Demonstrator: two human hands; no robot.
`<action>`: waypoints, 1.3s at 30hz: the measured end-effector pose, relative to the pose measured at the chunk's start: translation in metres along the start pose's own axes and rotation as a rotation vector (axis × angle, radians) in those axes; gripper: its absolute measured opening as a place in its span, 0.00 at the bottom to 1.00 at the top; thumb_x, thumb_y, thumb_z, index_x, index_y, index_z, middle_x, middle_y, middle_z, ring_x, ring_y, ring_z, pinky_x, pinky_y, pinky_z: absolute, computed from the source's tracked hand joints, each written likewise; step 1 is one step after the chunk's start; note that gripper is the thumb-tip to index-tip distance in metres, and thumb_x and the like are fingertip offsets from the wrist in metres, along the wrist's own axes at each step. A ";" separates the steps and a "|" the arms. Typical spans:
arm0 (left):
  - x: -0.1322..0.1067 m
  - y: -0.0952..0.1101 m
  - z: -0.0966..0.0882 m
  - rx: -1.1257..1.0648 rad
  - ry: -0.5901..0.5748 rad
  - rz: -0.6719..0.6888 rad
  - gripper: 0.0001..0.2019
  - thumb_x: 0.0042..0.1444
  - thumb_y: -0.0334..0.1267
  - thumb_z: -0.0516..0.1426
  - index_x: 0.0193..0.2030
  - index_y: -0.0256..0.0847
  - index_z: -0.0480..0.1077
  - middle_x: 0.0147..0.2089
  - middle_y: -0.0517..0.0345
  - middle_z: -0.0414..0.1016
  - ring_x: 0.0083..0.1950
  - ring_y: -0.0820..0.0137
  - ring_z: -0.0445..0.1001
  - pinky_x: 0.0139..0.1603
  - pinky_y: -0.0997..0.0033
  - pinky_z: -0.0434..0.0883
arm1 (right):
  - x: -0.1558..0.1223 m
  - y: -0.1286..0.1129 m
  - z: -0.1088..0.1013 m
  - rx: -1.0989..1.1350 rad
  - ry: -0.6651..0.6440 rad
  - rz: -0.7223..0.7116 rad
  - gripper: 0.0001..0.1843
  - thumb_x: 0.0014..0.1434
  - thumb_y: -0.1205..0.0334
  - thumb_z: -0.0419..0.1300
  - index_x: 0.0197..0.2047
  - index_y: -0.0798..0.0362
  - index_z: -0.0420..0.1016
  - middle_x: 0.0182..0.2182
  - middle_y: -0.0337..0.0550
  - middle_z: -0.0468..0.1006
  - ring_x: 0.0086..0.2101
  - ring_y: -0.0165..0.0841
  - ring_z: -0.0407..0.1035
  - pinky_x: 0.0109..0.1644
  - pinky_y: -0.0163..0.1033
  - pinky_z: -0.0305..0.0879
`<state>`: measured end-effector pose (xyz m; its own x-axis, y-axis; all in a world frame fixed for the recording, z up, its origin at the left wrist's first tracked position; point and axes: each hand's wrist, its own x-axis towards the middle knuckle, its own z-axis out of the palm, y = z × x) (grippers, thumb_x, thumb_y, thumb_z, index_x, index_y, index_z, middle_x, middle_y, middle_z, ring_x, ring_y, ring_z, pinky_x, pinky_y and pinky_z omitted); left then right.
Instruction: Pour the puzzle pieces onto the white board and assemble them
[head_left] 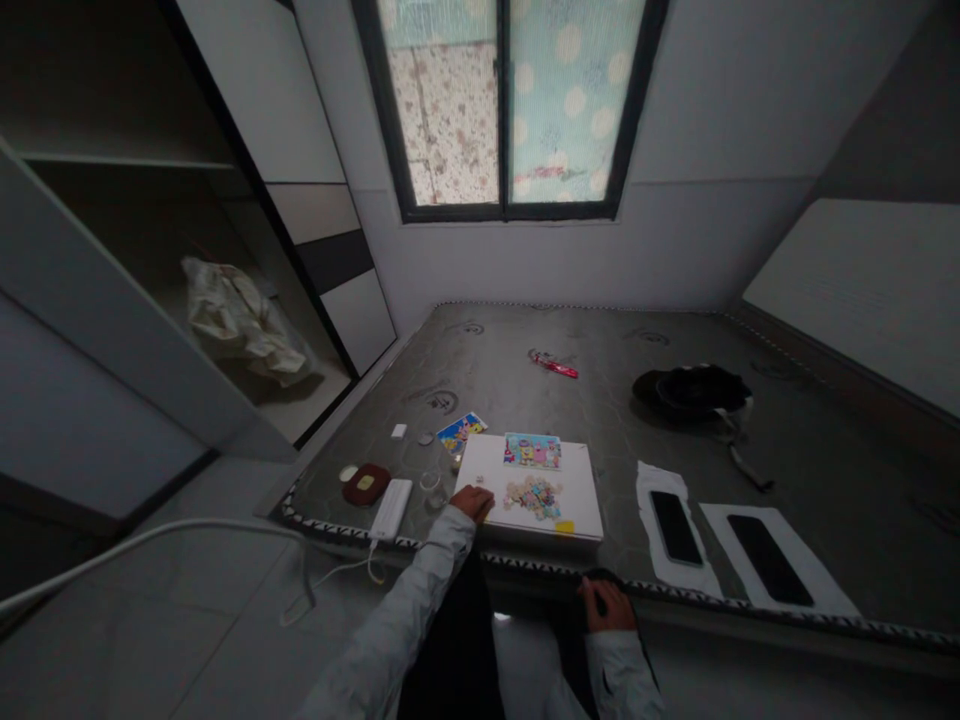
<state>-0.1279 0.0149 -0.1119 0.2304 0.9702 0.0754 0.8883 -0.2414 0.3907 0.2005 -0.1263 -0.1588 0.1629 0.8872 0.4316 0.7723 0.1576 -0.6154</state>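
Observation:
My left hand (pixel 474 503) lies on the front left edge of a white box (pixel 480 455), its fingers resting flat with nothing visible in them. To its right on the lid is a heap of small puzzle pieces (pixel 534 497). Behind the heap lies a colourful cartoon picture card (pixel 532 451), and a yellow patch (pixel 564 527) shows near the front edge. My right hand (pixel 607 604) rests on my right knee below the box, loosely bent with the thumb apart and no object in it. A second cartoon card (pixel 460 431) lies partly behind the box.
Left of the box are a clear cup (pixel 432 488), a white power bank (pixel 391 510) with a cable and a brown pouch (pixel 366 484). Two phones (pixel 676 528) on white sheets and a black cap (pixel 691 392) lie right. A red wrapper (pixel 555 366) lies farther back.

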 end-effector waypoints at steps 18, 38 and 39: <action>-0.008 0.043 -0.017 0.009 -0.042 -0.167 0.18 0.62 0.52 0.56 0.56 0.55 0.73 0.57 0.57 0.74 0.51 0.65 0.76 0.46 0.68 0.73 | 0.000 0.004 0.001 -0.018 -0.022 -0.006 0.36 0.68 0.36 0.42 0.24 0.49 0.78 0.26 0.44 0.80 0.31 0.38 0.73 0.40 0.42 0.59; -0.007 0.036 -0.010 -0.127 0.160 -0.273 0.12 0.57 0.46 0.60 0.47 0.49 0.77 0.50 0.58 0.78 0.50 0.70 0.76 0.50 0.74 0.72 | 0.000 0.002 -0.001 -0.001 -0.012 -0.033 0.37 0.69 0.36 0.42 0.24 0.49 0.78 0.26 0.44 0.79 0.31 0.37 0.73 0.41 0.41 0.60; -0.009 0.029 -0.011 -0.125 0.175 -0.285 0.12 0.58 0.44 0.60 0.48 0.48 0.77 0.49 0.57 0.78 0.51 0.70 0.76 0.51 0.74 0.72 | 0.000 0.003 -0.001 0.000 -0.012 -0.032 0.37 0.69 0.36 0.42 0.24 0.49 0.78 0.26 0.44 0.80 0.31 0.37 0.73 0.40 0.41 0.60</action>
<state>-0.1088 -0.0006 -0.0908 -0.1006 0.9899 0.0997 0.8493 0.0333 0.5269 0.2029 -0.1260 -0.1598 0.1306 0.8869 0.4432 0.7769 0.1861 -0.6015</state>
